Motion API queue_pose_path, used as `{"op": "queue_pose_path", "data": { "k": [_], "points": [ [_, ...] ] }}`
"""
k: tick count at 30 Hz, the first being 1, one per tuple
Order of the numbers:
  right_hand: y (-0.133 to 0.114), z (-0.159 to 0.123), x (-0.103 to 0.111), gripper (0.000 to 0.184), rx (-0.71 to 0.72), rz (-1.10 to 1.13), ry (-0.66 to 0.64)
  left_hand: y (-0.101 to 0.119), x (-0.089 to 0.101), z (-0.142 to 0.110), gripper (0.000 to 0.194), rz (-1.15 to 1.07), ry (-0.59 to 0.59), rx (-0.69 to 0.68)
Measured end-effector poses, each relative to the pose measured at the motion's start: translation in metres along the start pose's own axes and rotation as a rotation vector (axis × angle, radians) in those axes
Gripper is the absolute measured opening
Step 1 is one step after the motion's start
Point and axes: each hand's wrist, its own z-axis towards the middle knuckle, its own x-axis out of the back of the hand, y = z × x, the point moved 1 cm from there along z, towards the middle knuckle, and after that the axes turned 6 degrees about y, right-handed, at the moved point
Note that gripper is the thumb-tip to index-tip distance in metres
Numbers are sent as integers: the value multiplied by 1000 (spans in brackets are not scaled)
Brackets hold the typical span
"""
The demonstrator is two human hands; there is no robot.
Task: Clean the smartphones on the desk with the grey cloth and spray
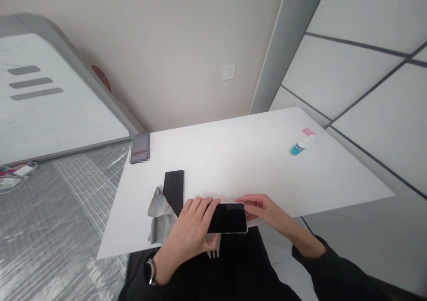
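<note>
A smartphone (pixel 228 218) with a dark screen and pale edges lies sideways between my hands at the table's near edge. My left hand (pixel 191 227) is closed on its left end, fingers over the top edge and thumb below. At the other end, my right hand (pixel 262 207) grips the upper right corner between thumb and fingers. A small white piece (pixel 214 252) shows under my left thumb; its kind is unclear. To the left lie a grey cloth (pixel 162 223) and a flat black phone-shaped slab (pixel 174 187), partly covered by the cloth and my left hand.
On the white table (pixel 227 158), a small blue-and-white bottle (pixel 298 148) lies on its side at the right, beside a pink piece (pixel 308 131). A blurred grey item (pixel 140 147) sits at the far left corner. A white board (pixel 50 92) stands left; the wall is behind.
</note>
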Motion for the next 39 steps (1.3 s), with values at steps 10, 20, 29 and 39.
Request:
{"op": "queue_pose_path", "data": {
  "k": [10, 20, 29, 39],
  "points": [
    [-16, -6, -24, 35, -126, 137, -197, -20, 15, -15, 77, 64, -68, -144],
    [-38, -8, -43, 10, -87, 137, -278, -33, 38, -12, 65, 40, -19, -280],
    [-30, -8, -47, 15, -28, 246, -305, -43, 48, -10, 61, -30, 49, -341],
    [-19, 5, -47, 43, 36, 432, -236, -50, 46, -9, 74, 32, 231, -165]
  ]
}}
